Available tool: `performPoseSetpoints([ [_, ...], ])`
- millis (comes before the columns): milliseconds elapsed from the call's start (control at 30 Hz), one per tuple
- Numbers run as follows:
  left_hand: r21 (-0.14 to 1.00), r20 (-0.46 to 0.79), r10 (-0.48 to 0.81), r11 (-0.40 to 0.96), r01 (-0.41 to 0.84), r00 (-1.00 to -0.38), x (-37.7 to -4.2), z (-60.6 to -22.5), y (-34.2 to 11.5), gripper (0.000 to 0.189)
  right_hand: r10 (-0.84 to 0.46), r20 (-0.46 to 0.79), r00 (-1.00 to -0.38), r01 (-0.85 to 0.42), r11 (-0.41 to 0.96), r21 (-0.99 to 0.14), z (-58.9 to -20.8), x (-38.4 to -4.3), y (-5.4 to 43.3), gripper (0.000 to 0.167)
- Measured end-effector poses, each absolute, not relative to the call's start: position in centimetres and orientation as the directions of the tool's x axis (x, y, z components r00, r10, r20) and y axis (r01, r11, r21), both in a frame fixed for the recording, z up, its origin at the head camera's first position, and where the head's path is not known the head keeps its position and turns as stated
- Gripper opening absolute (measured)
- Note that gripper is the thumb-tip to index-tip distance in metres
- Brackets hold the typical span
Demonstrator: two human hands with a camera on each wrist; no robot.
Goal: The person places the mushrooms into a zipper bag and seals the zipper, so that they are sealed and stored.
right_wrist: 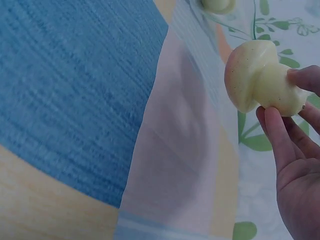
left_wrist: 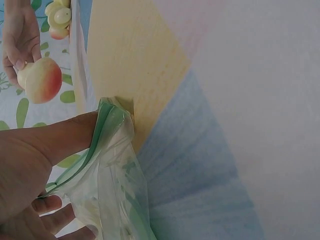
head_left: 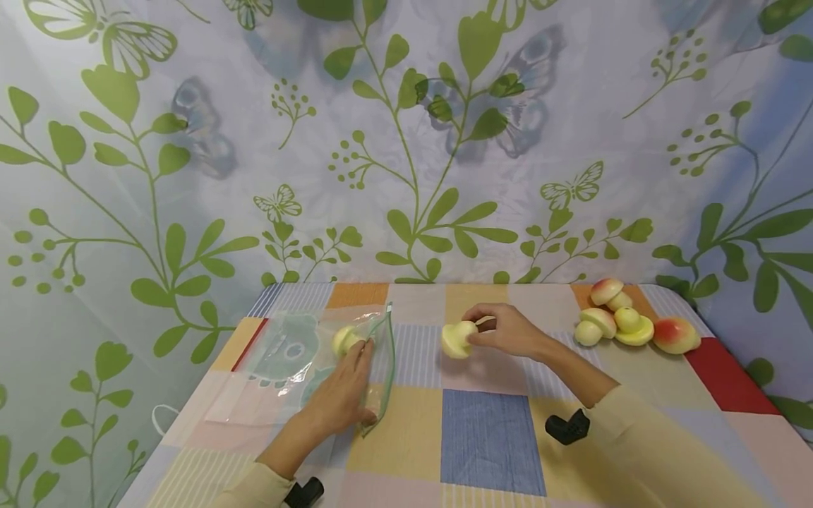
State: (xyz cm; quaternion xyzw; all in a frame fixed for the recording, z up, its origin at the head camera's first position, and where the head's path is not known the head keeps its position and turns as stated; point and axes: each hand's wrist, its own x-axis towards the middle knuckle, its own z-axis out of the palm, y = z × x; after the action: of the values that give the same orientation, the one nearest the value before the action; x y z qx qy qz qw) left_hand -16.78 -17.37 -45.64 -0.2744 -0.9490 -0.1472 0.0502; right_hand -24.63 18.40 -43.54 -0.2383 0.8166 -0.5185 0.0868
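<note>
A clear zip bag [head_left: 254, 402] with a green-edged mouth and a pale cartoon print lies flat at the left of the table. Inside it, near the mouth, is a pale yellow toy mushroom [head_left: 344, 339]. My left hand [head_left: 339, 395] is at that mouth; in the left wrist view its thumb and spread fingers [left_wrist: 60, 217] hold the green edges [left_wrist: 102, 125] apart. To the right of the bag, my right hand [head_left: 516, 333] pinches another toy mushroom [right_wrist: 247, 75] by its stem, above the cloth. This one's cap has a red blush, plain in the left wrist view.
At the back right of the table sits a group of several similar toys, among them a yellow mushroom [head_left: 634, 328] and a red-tinted one [head_left: 676, 335]. A patchwork cloth [head_left: 492, 441] covers the table. Behind it hangs a leaf-and-butterfly curtain [head_left: 406, 141].
</note>
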Motion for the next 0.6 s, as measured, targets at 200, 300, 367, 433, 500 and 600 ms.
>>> performPoseSetpoints([
  [200,0.24,0.181,0.51,0.806,0.541,-0.841,-16.9,-45.6,-17.4,0.13,-0.502,0.141,-0.853,-0.335,0.32,-0.886,-43.4,-25.2,17.1,0.032],
  [300,0.246,0.18,0.504,0.808,0.535,-0.844,-16.9,-45.6,-17.4,0.13,-0.511,0.148,-0.847,-0.339,0.304,-0.89,-43.3,-25.3,16.2,0.033],
  [367,0.251,0.181,0.505,0.806,0.536,-0.844,-16.9,-45.7,-17.4,0.13,-0.511,0.148,-0.847,-0.338,0.301,-0.892,-43.3,-25.4,15.7,0.034],
  [433,0.249,0.18,0.504,0.807,0.535,-0.845,-16.9,-45.6,-17.5,0.13,-0.51,0.145,-0.848,-0.334,0.302,-0.893,-43.4,-25.5,15.2,0.034],
  [500,0.251,0.181,0.505,0.806,0.536,-0.844,-16.9,-45.7,-17.5,0.13,-0.508,0.142,-0.849,-0.329,0.301,-0.895,-43.5,-25.6,14.8,0.034],
  [600,0.251,0.179,0.503,0.808,0.533,-0.846,-16.8,-45.7,-17.6,0.131,-0.508,0.146,-0.849,-0.328,0.29,-0.899,-43.7,-25.8,14.1,0.034],
])
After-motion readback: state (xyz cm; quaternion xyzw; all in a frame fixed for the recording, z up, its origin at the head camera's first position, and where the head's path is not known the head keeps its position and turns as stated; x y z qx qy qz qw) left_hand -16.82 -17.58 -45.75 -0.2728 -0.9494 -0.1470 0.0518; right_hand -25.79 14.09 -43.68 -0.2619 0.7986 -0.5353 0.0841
